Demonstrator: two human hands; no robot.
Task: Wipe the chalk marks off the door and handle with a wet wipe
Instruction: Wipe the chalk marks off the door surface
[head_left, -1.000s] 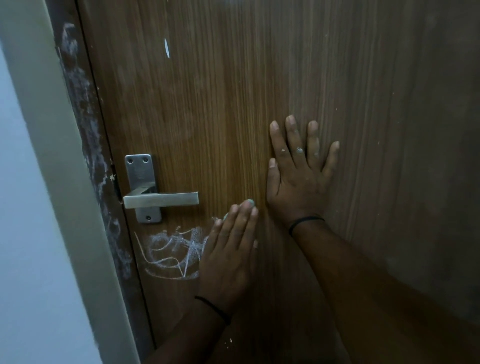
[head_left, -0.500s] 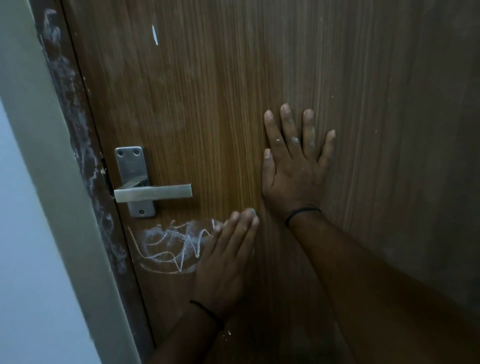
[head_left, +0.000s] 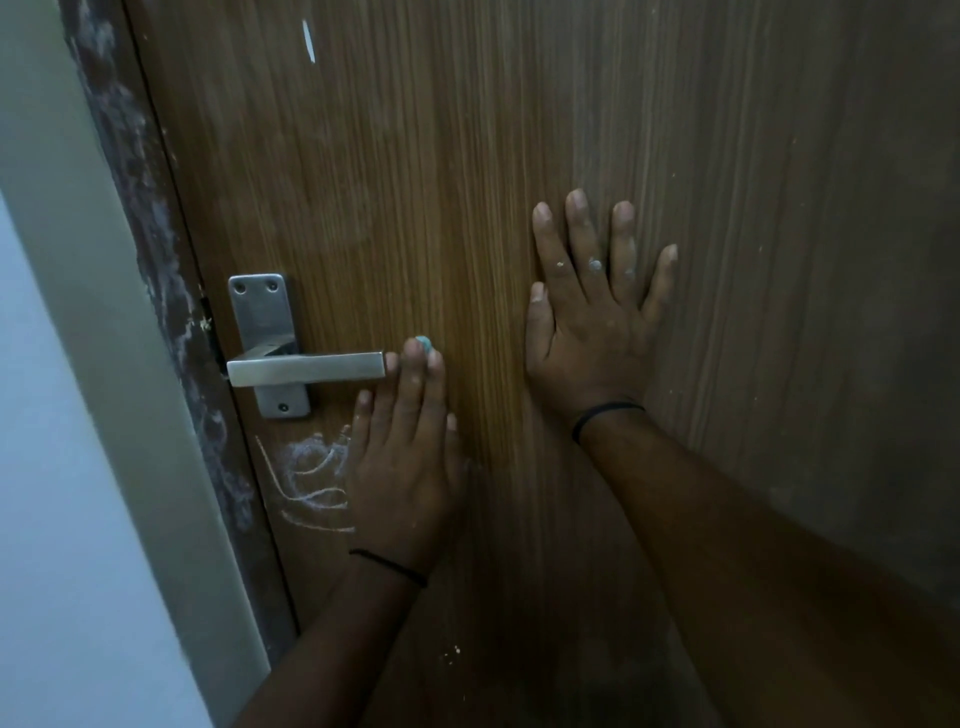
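I judge the wipe (head_left: 424, 341), a pale scrap showing at 12 o'clock of my flat left hand (head_left: 402, 467) pressing it to the door (head_left: 415, 182), soft and limp, best pinned under straight fingers; right hand (head_left: 592, 322) flat, holding nothing; no legible writing.

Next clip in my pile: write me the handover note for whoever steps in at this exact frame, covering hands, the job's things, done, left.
Left hand: flat on the wooden door, fingers straight, a bit of teal wet wipe peeking past its fingertips near the tip of the lever handle.
Right hand: spread flat on the door, holding nothing; white specks on its fingers.
Chalk scribble: below the handle, partly hidden by the left hand.
Done: no cleaned patch can be confirmed.
Left: the scribble, the small white streak up high, and checking the handle.
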